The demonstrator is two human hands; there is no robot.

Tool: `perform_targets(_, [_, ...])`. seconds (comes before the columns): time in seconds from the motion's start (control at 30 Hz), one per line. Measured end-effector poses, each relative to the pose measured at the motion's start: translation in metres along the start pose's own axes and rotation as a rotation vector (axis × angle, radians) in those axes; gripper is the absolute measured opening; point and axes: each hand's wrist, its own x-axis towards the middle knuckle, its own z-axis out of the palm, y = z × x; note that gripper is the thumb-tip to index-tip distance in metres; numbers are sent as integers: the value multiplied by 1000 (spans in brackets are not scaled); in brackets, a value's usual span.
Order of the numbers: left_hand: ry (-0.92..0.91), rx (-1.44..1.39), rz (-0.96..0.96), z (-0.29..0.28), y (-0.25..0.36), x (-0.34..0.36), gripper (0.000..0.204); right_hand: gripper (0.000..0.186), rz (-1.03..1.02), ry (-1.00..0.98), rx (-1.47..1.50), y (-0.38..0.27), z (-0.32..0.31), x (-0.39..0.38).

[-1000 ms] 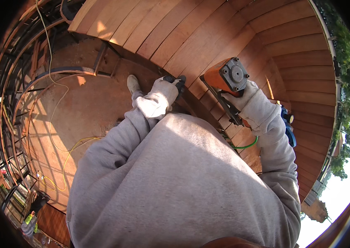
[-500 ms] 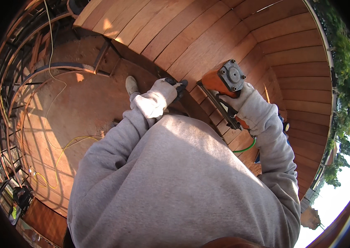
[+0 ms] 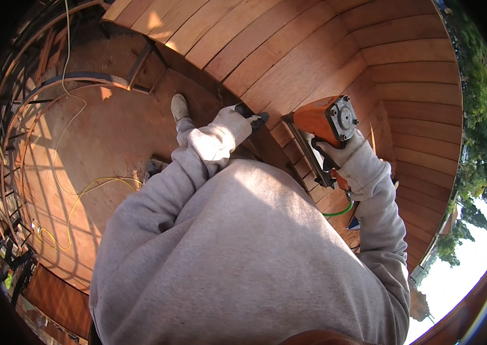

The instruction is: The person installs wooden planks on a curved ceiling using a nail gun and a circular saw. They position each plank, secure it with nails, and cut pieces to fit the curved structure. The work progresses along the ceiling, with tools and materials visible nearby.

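Observation:
My right hand [image 3: 344, 150], in a light glove with dark fingers, grips the handle of an orange nail gun [image 3: 318, 119] with a grey bolted cap. The gun is held tilted over the wooden bench, its nose close to the slats; whether it touches them I cannot tell. A green air hose [image 3: 340, 211] leads from its handle end. My left hand [image 3: 248, 117], gloved with dark fingertips, is by the front edge of the bench slats [image 3: 266, 60]. Its fingers are drawn together, and what lies between them cannot be made out.
Slatted backrest boards [image 3: 421, 95] curve round on the right, with trees beyond. To the left, metal framing [image 3: 82, 76] rings a reddish floor [image 3: 99, 149]. A yellow cord [image 3: 71, 215] and a pale cable [image 3: 62, 144] lie there. My shoe [image 3: 179, 107] stands below the bench.
The nail gun in my right hand has moved slightly right and down, and its cap has turned further to the right. My left hand has shifted a little to the right along the bench edge.

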Motion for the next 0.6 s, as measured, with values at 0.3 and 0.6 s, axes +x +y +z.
perform_targets(0.3, [126, -239, -56, -8, 2, -6, 64, 42, -85, 74, -23, -3, 6, -9])
perform_targets(0.6, [35, -78, -9, 14, -5, 7, 93, 48, -57, 71, -96, -6, 1, -6])
